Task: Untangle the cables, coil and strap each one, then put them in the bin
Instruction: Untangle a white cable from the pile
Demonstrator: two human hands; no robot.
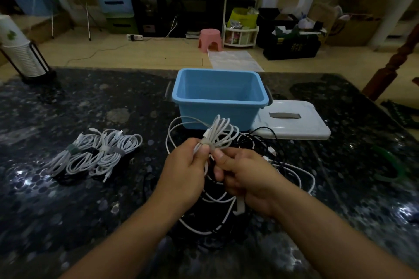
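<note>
Head view, looking down at a dark, speckled, glossy table (pixel 79 102) with a blue plastic bin (pixel 218 97) as the landmark. Just in front of the bin, two bare hands hold up a white cable (pixel 221 132) gathered into a fan of loops. The left hand (pixel 181 176) pinches the bundle at its waist, where a pale strap (pixel 207 142) appears to wrap it; its fingers (pixel 199 149) are curled tight on the cable. The right hand (pixel 244 172) is also clenched, thumb and forefinger nipping the bundle just below the strap.

The step looks like fastening the strap. To do it well, keep the left pinch firm so the loops stay even, and pull the strap snug before pressing it closed.

Under the hands, nearer the viewer than the bin, lies a loose tangle (pixel 217 206) of thin white and black cords. Left of the bin rest several finished coils (pixel 95 154), white and banded. The bin is smooth, rectangular and holds nothing; its white lid (pixel 294 120) lies flat at its right.
</note>
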